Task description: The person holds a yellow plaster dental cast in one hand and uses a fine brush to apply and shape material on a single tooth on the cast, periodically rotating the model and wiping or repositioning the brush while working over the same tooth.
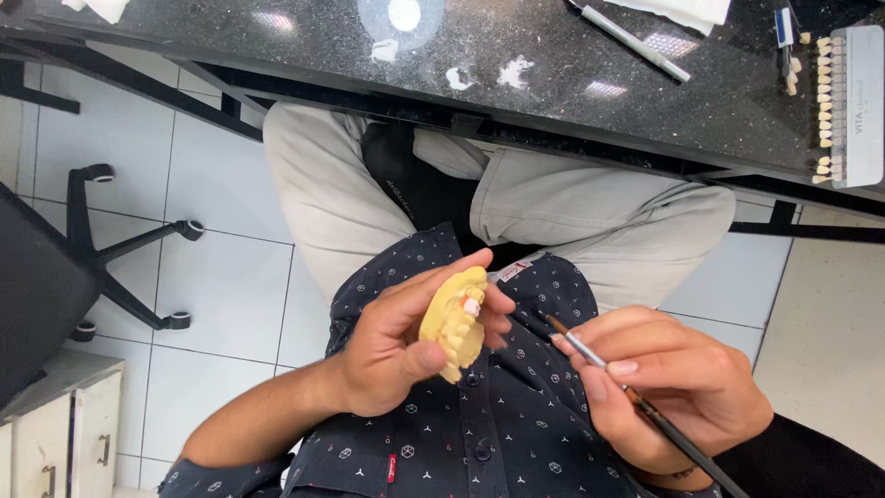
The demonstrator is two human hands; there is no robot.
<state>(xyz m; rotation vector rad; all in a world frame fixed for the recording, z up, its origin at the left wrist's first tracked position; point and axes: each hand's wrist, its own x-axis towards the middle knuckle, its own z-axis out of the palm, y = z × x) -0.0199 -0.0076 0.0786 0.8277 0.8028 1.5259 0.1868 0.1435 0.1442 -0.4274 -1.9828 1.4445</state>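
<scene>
- Head view, looking down over the lap: yellow tooth model (454, 322) held upright in front of a dark patterned shirt (479, 433), above the knees.
- Left hand (392, 346) curled around the model, thumb pressing its lower front, fingers behind; firmly closed on it.
- One tooth near the top already white with a reddish edge; remaining teeth plain yellow, so work judged early, most left to do.
- Right hand (668, 387) pinched shut on a thin brush (636, 397), tip aimed at the model, just beside it, not touching.
- Black speckled bench (553, 83) beyond, with tooth shade guide (843, 106) and a pen (636, 41) lying on it.
</scene>
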